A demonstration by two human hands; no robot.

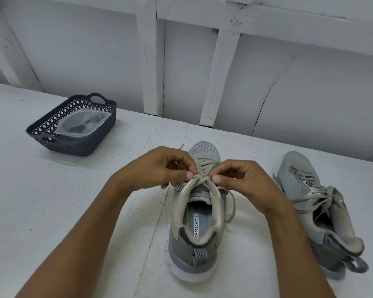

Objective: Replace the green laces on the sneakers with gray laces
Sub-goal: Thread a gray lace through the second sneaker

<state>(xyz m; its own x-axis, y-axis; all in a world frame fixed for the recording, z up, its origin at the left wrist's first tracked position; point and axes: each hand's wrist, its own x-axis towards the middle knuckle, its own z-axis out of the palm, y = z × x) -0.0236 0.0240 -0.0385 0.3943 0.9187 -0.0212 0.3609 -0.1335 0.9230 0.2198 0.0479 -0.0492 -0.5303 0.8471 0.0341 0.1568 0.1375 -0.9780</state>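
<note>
A white-painted bench [52, 201] runs below a white panelled wall [84, 50]. Two gray sneakers stand on the bench with their heels toward the camera. The near sneaker [194, 244] is upright in the middle of the view, and a "MEMORY FOAM" label shows on its insole. The second sneaker [323, 222] is well apart to its right, leaning outward, with its own gray laces [323, 197] tied in a loose bow. A dark openwork basket [88, 145] with handles stands far off to the left and holds a clear plastic bag [82, 125], whose contents cannot be made out.

Both hands meet over the near sneaker's tongue. The left hand [159, 166] and right hand [243, 181] have their fingers curled, and each pinches the gray lace [202, 168] between thumb and forefinger where its two strands cross above the top eyelets. The lace is threaded in a criss-cross down toward the toe. One loose end [230, 203] hangs in a loop along the right side of the shoe.
</note>
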